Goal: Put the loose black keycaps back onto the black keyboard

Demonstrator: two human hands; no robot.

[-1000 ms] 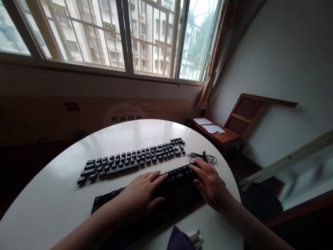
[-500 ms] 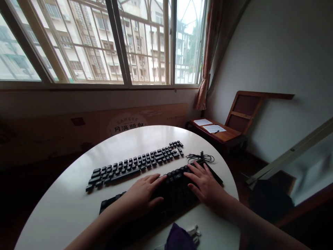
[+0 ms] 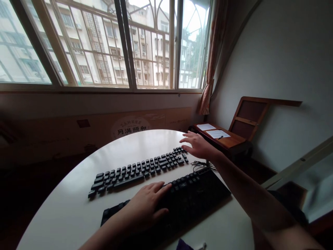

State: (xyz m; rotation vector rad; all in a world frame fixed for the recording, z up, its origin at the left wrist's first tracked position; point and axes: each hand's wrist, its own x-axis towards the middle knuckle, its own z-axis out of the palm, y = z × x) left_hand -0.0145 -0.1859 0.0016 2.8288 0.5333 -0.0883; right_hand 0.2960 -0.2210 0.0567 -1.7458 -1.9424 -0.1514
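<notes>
A black keyboard body [image 3: 192, 196] lies near me on a round white table [image 3: 65, 211]. My left hand [image 3: 145, 206] rests flat on it, fingers stretched out. Beyond it, several loose black keycaps [image 3: 137, 168] lie laid out in keyboard rows. My right hand [image 3: 199, 146] hovers with spread fingers over the right end of those keycaps, holding nothing. The keyboard's coiled cable [image 3: 205, 163] lies under my right forearm.
A purple cloth and a small white tool [image 3: 191, 246] peek in at the table's near edge. A wooden side table [image 3: 229, 140] with papers and a leaning wooden frame [image 3: 249, 114] stand to the right. A cardboard panel [image 3: 130, 125] leans under the window.
My right hand has lifted off the keyboard body and reached forward to the right end of the keycap rows. The left hand has stayed on the keyboard.
</notes>
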